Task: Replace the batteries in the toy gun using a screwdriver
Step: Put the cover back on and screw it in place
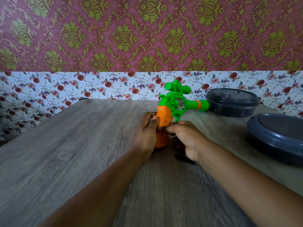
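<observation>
Both bare forearms reach forward and converge. The left hand [146,128] curls its fingers around the toy gun's orange grip [163,117]; the right hand [185,136] pinches its lower edge.

Green toy gun [178,102], orange grip down, upright; black screwdriver [184,158] flat nearby.

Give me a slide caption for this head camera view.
Both hands hold the toy gun by its orange grip; a screwdriver lies on the table.
</observation>
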Action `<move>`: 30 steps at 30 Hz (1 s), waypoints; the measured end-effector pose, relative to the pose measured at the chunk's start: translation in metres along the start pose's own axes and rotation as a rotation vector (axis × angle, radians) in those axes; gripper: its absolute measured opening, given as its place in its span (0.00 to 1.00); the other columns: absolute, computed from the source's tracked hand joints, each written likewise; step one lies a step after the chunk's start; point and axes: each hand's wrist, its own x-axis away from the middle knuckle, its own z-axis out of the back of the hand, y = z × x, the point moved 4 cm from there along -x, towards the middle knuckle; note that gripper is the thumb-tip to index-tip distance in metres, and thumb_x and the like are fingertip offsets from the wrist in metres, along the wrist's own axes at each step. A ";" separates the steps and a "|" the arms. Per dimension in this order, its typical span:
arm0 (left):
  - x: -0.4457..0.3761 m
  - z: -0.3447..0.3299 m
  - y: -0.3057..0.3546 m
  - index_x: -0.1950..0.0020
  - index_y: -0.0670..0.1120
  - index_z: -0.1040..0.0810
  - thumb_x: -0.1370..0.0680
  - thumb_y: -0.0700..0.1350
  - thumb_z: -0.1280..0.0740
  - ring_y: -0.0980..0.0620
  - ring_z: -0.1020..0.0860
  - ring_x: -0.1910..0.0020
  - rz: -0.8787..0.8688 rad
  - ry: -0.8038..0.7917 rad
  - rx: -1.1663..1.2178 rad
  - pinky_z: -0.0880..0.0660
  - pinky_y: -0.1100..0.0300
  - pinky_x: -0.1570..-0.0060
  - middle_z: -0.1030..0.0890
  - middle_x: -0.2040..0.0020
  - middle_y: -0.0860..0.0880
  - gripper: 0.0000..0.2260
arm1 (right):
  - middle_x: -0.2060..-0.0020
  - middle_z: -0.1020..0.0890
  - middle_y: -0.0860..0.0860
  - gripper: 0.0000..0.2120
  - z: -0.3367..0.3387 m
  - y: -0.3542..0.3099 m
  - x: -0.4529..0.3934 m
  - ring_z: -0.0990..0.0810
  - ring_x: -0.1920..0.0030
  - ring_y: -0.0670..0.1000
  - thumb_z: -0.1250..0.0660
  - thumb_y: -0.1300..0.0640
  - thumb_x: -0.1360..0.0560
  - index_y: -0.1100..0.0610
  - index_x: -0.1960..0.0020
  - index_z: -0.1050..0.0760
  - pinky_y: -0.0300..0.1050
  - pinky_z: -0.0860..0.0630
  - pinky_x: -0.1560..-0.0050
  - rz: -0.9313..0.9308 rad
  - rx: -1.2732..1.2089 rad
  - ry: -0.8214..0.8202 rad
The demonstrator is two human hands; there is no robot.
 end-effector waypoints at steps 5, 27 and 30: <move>-0.002 0.001 -0.006 0.50 0.46 0.25 0.19 0.41 0.44 0.50 0.26 0.58 0.114 0.028 0.070 0.31 0.56 0.53 0.22 0.59 0.45 0.09 | 0.68 0.25 0.49 0.09 -0.001 0.001 -0.002 0.29 0.67 0.46 0.27 0.56 0.31 0.53 0.61 0.29 0.40 0.37 0.70 0.053 0.077 0.003; -0.003 0.012 -0.003 0.45 0.50 0.27 0.17 0.49 0.48 0.43 0.18 0.62 0.198 0.160 0.257 0.21 0.47 0.57 0.19 0.56 0.43 0.11 | 0.65 0.19 0.54 0.05 0.009 -0.038 0.033 0.21 0.63 0.51 0.30 0.56 0.30 0.57 0.62 0.22 0.44 0.26 0.61 0.457 1.332 -0.319; -0.005 0.016 -0.005 0.40 0.48 0.26 0.17 0.48 0.47 0.54 0.18 0.69 0.200 0.170 0.249 0.22 0.60 0.68 0.20 0.58 0.48 0.13 | 0.67 0.22 0.49 0.04 0.008 -0.050 0.038 0.24 0.72 0.44 0.31 0.60 0.27 0.55 0.53 0.21 0.42 0.25 0.63 0.599 0.982 -0.247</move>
